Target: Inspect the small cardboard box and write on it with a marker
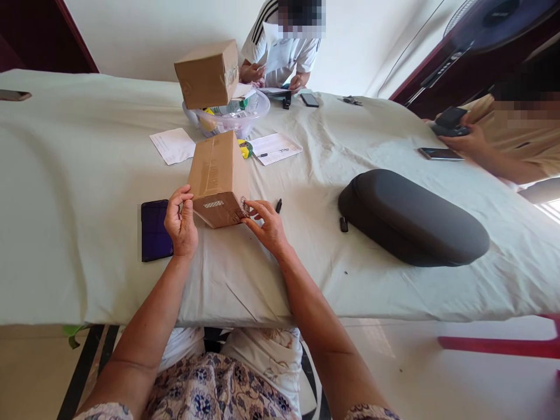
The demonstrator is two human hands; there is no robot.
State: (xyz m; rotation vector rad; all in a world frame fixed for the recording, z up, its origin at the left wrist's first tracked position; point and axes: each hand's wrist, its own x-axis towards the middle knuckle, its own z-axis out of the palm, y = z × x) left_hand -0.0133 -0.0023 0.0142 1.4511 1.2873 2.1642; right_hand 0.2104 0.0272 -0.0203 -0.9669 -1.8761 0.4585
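Observation:
A taped cardboard box [219,172] rests in front of me, slightly tilted, with a printed label on its near face. My left hand [181,224] grips its near left edge, thumb and fingers curled against it. On the right side, my right hand [266,224] presses its fingertips to the lower corner, by a dark printed mark. Beside my left hand lies a dark tablet or phone [156,231]. A black pen cap or short pen [279,205] is just past my right hand. The underside of the box is hidden.
Behind the box stands a pale plastic basin [258,114] of packages, with another cardboard box [205,73] on it. Papers [172,146] lie nearby. A large black case [413,216] occupies the right side. Two people sit across and to the right, one holding paper, one a dark device.

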